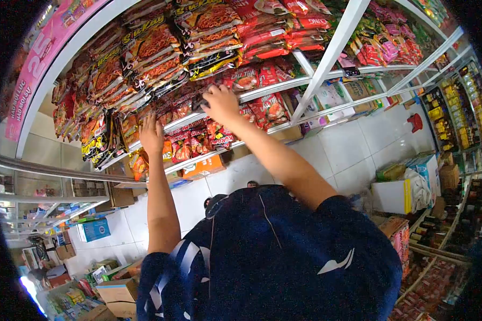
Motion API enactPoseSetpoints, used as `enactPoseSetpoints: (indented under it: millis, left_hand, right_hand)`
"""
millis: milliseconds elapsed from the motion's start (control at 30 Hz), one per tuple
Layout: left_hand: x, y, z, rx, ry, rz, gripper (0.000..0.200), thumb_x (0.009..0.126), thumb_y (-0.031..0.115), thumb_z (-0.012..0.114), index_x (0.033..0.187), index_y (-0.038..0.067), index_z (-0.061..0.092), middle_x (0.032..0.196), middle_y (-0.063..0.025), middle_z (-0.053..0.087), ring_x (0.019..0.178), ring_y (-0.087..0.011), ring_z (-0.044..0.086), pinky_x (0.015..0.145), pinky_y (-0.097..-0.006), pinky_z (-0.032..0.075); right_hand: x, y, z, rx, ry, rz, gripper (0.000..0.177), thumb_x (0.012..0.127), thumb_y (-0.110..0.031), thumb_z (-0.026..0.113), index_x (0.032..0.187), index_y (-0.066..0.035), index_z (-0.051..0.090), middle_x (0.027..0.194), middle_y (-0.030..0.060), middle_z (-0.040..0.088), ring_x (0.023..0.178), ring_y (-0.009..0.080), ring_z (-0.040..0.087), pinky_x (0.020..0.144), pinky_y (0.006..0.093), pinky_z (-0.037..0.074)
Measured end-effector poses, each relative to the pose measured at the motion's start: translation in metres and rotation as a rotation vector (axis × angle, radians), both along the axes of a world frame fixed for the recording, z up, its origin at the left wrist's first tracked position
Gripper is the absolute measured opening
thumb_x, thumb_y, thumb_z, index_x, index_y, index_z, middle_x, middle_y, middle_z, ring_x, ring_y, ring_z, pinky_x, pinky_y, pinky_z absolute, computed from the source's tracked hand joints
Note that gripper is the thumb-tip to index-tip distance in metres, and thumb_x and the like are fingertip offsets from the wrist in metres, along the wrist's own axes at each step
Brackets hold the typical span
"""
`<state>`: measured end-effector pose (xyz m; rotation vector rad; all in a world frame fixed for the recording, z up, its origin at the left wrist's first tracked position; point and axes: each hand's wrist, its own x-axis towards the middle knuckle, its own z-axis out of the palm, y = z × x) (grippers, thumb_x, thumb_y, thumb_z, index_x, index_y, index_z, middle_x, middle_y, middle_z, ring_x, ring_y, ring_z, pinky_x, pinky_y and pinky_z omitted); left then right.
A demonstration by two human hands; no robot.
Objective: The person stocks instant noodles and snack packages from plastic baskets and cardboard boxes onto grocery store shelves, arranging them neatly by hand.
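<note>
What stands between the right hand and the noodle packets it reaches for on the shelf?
Nothing visible. The right hand already touches the noodle packets on the middle shelf. The white upright passes beside it, not between. The left hand lies flat against neighbouring packets further left.

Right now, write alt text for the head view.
Two bare arms reach into white shelves crammed with noodle packets; the right hand rests on red packets at a shelf edge, the left hand lies open against packets lower down. Cardboard boxes sit on the tiled floor below.
</note>
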<state>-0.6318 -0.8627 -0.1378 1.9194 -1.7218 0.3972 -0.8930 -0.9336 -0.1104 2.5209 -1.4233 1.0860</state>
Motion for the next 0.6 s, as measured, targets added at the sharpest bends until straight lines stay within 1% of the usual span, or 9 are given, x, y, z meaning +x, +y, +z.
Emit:
enactPoseSetpoints:
  millis: [100,133,167,267,300,367,500,567,600]
  left_hand:
    - [0.002,0.0,0.001,0.021,-0.015,-0.01,0.038,0.086,0.028,0.04,0.117,0.009,0.051,0.125,-0.0107,0.047,0.117,-0.0283,0.041,0.099,-0.0433,0.027]
    - [0.001,0.001,0.001,0.024,-0.017,-0.012,0.038,0.086,0.028,0.041,0.118,0.009,0.051,0.125,-0.011,0.046,0.118,-0.0283,0.04,0.099,-0.0435,0.027]
    - [0.001,0.001,0.002,0.024,-0.015,-0.006,0.038,0.086,0.028,0.041,0.118,0.009,0.051,0.125,-0.011,0.046,0.118,-0.0283,0.04,0.099,-0.0435,0.027]
    - [0.001,0.003,0.001,0.015,0.013,-0.019,0.038,0.086,0.028,0.04,0.118,0.009,0.051,0.126,-0.0106,0.045,0.118,-0.0281,0.04,0.1,-0.0431,0.026]
    - [0.0,0.003,0.002,0.026,0.018,-0.021,0.039,0.086,0.028,0.04,0.118,0.009,0.051,0.127,-0.0105,0.045,0.118,-0.0281,0.04,0.1,-0.0429,0.026]
    - [0.0,0.002,0.005,0.037,0.019,-0.031,0.039,0.086,0.03,0.041,0.118,0.009,0.05,0.127,-0.0103,0.045,0.118,-0.028,0.04,0.1,-0.0426,0.026]
    - [-0.001,0.003,0.003,0.01,-0.012,-0.032,0.04,0.086,0.031,0.041,0.118,0.009,0.051,0.126,-0.0102,0.046,0.117,-0.0278,0.041,0.099,-0.0423,0.026]
    - [0.0,0.002,0.002,-0.01,-0.028,-0.035,0.039,0.086,0.031,0.04,0.116,0.009,0.052,0.125,-0.0093,0.047,0.116,-0.0274,0.042,0.099,-0.0415,0.027]
    - [0.001,-0.001,0.002,-0.011,-0.031,-0.038,0.039,0.086,0.031,0.04,0.116,0.009,0.052,0.125,-0.0093,0.047,0.116,-0.0274,0.042,0.099,-0.0415,0.027]
  right_hand:
    - [-0.044,-0.017,0.007,0.123,0.042,0.044,0.029,0.069,-0.036,0.064,0.089,-0.015,0.063,0.092,0.0057,0.056,0.093,0.0236,0.051,0.072,0.0405,0.045]
    - [-0.07,-0.034,0.005,-0.041,-0.052,0.046,0.028,0.067,-0.034,0.065,0.084,-0.013,0.064,0.087,0.0073,0.058,0.085,0.0256,0.055,0.068,0.04,0.046]
    - [-0.098,-0.057,0.001,-0.032,-0.07,0.009,0.024,0.065,-0.032,0.066,0.077,-0.011,0.064,0.08,0.0084,0.059,0.075,0.0282,0.057,0.065,0.0398,0.046]
    - [-0.161,-0.092,0.003,0.014,-0.145,-0.356,0.024,0.065,-0.032,0.066,0.074,-0.01,0.064,0.078,0.0104,0.059,0.072,0.0286,0.056,0.064,0.0399,0.047]
    - [-0.154,-0.09,0.003,0.02,-0.13,-0.344,0.024,0.065,-0.032,0.066,0.074,-0.01,0.064,0.078,0.0104,0.059,0.072,0.0286,0.056,0.064,0.0399,0.047]
    - [-0.121,-0.088,0.008,0.033,0.077,-0.653,0.026,0.065,-0.034,0.065,0.076,-0.011,0.064,0.082,0.0105,0.059,0.076,0.0287,0.055,0.066,0.0396,0.046]
    - [-0.02,-0.027,0.007,0.19,-0.021,-0.264,0.027,0.061,-0.031,0.067,0.083,-0.014,0.064,0.088,0.0082,0.056,0.085,0.0295,0.051,0.072,0.0407,0.043]
    - [0.006,0.005,0.001,-0.065,-0.064,-0.02,0.027,0.063,-0.029,0.069,0.078,-0.008,0.062,0.087,0.0076,0.056,0.084,0.029,0.051,0.074,0.0396,0.043]
    - [0.002,0.008,0.003,0.014,-0.059,0.027,0.027,0.065,-0.03,0.068,0.079,-0.008,0.062,0.089,0.0074,0.055,0.087,0.0287,0.051,0.074,0.0393,0.043]
